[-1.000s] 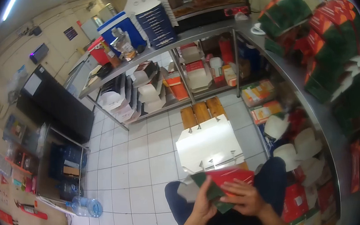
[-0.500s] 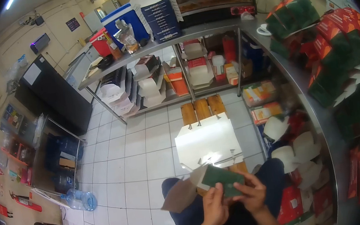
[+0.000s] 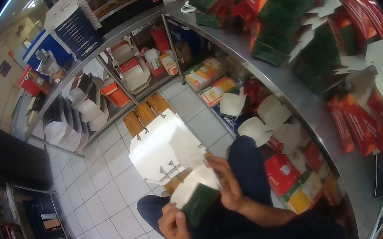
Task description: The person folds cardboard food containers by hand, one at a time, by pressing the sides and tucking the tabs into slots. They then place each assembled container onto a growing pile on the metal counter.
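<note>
Both hands have their grip closed on one box, green outside and white inside, held above the lap. The left hand pinches its lower corner. The right hand clasps the upper white flap, fingers curled over the edge. Just beyond the box, flat white cartons lie on a wooden stool. To the right, the steel bench carries stacked green-red boxes.

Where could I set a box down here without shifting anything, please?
The white floor tiles left of the flat white cardboard stack are bare. The steel counter is crowded with red-and-green cartons; only its front edge is free.
</note>
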Action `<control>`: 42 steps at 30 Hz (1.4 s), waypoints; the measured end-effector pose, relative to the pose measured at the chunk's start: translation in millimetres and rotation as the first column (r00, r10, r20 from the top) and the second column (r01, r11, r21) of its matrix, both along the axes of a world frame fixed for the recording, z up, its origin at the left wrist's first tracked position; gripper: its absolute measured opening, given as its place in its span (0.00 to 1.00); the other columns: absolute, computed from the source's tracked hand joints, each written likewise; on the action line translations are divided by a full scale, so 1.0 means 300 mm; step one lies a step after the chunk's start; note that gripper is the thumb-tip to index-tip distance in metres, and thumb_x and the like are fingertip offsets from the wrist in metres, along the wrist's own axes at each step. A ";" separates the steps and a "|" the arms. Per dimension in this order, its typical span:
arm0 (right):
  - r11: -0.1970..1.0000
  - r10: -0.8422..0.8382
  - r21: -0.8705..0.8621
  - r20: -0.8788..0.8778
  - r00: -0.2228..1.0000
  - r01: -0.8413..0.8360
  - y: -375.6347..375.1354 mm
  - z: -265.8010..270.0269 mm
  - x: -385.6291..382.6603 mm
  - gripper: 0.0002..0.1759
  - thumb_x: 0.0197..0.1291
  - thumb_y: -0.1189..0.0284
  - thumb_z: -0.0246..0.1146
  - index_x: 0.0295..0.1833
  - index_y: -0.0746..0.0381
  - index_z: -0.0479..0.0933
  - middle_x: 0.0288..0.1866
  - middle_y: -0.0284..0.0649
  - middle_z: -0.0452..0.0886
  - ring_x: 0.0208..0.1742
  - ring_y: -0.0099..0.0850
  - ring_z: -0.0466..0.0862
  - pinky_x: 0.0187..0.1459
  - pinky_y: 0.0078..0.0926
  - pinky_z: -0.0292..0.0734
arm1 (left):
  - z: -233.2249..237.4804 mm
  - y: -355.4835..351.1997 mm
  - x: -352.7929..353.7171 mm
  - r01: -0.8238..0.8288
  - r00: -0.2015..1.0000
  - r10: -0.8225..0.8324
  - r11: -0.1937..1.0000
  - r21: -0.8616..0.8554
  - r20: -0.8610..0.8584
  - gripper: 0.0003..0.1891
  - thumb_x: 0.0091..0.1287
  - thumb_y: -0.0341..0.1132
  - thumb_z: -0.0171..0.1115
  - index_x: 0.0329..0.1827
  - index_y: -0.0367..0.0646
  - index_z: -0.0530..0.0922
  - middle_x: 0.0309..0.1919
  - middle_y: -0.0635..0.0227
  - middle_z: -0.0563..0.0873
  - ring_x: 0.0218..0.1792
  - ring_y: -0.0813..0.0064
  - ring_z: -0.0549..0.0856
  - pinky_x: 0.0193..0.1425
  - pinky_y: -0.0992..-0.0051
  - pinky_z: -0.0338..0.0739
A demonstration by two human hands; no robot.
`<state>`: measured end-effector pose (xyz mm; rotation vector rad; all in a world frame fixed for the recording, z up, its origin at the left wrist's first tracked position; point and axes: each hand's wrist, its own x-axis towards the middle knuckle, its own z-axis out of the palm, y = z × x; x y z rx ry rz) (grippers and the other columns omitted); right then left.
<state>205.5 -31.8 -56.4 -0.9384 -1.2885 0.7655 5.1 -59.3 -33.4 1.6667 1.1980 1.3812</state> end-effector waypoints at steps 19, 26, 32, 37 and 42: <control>0.953 0.057 -0.301 0.112 0.992 -0.021 0.001 0.056 0.003 0.20 0.59 0.75 0.78 0.58 0.59 0.88 0.68 0.44 0.73 0.65 0.37 0.83 0.65 0.33 0.79 | 0.001 0.122 0.048 -0.126 0.988 0.129 0.991 0.042 -0.084 0.11 0.63 0.30 0.68 0.24 0.37 0.76 0.21 0.64 0.72 0.29 0.66 0.69 0.34 0.67 0.60; 0.952 0.245 -0.243 0.228 0.942 -0.188 0.017 0.033 0.093 0.37 0.53 0.70 0.82 0.70 0.56 0.79 0.65 0.45 0.74 0.65 0.41 0.81 0.63 0.32 0.80 | -0.013 0.223 0.077 0.019 0.986 -0.014 0.999 0.029 -0.163 0.10 0.66 0.34 0.67 0.31 0.38 0.78 0.29 0.66 0.77 0.35 0.70 0.73 0.40 0.72 0.66; 0.856 -0.257 -0.418 0.167 0.952 0.304 0.127 -0.297 0.312 0.41 0.52 0.75 0.82 0.71 0.58 0.71 0.67 0.45 0.72 0.66 0.42 0.78 0.55 0.36 0.87 | -0.296 0.482 0.116 -0.087 0.968 0.093 0.995 0.040 -0.234 0.26 0.67 0.36 0.71 0.67 0.38 0.77 0.59 0.52 0.80 0.62 0.55 0.80 0.69 0.61 0.72; 0.673 -0.632 -0.153 0.389 0.670 0.724 0.218 -0.506 0.696 0.44 0.63 0.72 0.76 0.80 0.62 0.60 0.74 0.54 0.65 0.69 0.45 0.76 0.63 0.41 0.82 | -0.640 0.622 0.063 0.148 0.690 -0.116 0.989 -0.018 -0.715 0.41 0.56 0.40 0.81 0.74 0.42 0.73 0.77 0.49 0.70 0.75 0.45 0.72 0.77 0.48 0.66; 0.605 -0.505 -0.573 0.259 0.823 0.552 0.042 -0.629 0.813 0.51 0.68 0.71 0.70 0.86 0.59 0.44 0.78 0.57 0.60 0.75 0.46 0.70 0.65 0.39 0.79 | -0.718 0.700 -0.021 0.196 0.547 -0.302 0.953 -0.231 -0.781 0.41 0.54 0.40 0.82 0.75 0.51 0.77 0.78 0.60 0.74 0.77 0.57 0.73 0.77 0.55 0.68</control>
